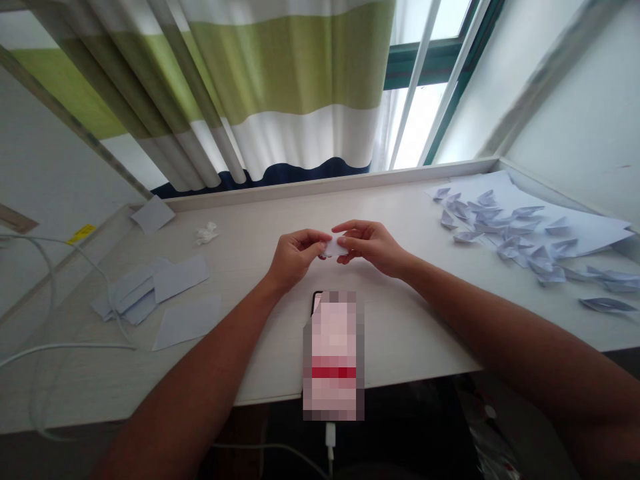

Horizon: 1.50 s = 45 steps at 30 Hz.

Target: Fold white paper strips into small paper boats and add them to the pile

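Over the middle of the white desk [260,267], a small piece of folded white paper [334,248] is held between both hands. My left hand [299,257] pinches its left end between thumb and fingers. At the right end, my right hand [371,245] grips it with the thumb in front and the fingers bent behind. Fingers cover part of the paper, so its full shape is hidden. Several folded paper boats [510,230] are clustered at the right. To the left lie loose white paper rectangles [181,277] in an overlapping pile.
A phone [334,353], its screen blurred out, lies at the desk's front edge with a white charging plug [331,435] in it. Crumpled paper [207,233] sits at the back left. White cables [107,273] loop at the left. A curtain [290,73] hangs behind.
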Each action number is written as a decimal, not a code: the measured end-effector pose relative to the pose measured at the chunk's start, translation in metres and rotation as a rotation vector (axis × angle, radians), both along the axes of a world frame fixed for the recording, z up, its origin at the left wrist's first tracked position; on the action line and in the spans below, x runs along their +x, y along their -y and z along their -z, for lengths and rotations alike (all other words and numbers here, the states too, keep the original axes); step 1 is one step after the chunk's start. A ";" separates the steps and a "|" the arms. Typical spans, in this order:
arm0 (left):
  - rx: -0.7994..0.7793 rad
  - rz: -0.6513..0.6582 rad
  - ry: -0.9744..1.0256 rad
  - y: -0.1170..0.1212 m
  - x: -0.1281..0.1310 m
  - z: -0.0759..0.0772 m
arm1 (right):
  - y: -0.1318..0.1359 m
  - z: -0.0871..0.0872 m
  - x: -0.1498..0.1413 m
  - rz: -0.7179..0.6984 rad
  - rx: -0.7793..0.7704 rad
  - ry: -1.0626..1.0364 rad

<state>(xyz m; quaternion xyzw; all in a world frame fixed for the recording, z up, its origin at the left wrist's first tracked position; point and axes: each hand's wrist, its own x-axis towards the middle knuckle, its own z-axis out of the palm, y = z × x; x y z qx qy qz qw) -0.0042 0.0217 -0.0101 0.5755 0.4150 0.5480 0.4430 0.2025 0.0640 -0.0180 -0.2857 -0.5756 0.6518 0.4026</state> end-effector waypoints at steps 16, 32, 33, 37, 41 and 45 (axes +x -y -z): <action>-0.047 0.019 -0.104 -0.006 -0.003 0.006 | -0.003 0.003 0.001 0.055 0.224 0.198; -0.028 -0.021 -0.150 -0.007 -0.002 0.007 | -0.002 0.003 -0.002 0.008 0.179 0.238; -0.023 -0.029 -0.140 -0.007 -0.001 0.007 | -0.002 0.003 -0.002 -0.015 0.152 0.227; -0.001 -0.058 -0.120 -0.006 0.000 0.007 | -0.001 0.002 -0.001 -0.091 0.144 0.230; -0.020 -0.006 -0.114 -0.005 0.000 0.005 | 0.001 -0.005 0.000 -0.087 0.258 0.257; 0.030 0.008 -0.151 -0.004 0.000 0.003 | 0.004 -0.006 -0.002 -0.083 0.286 0.274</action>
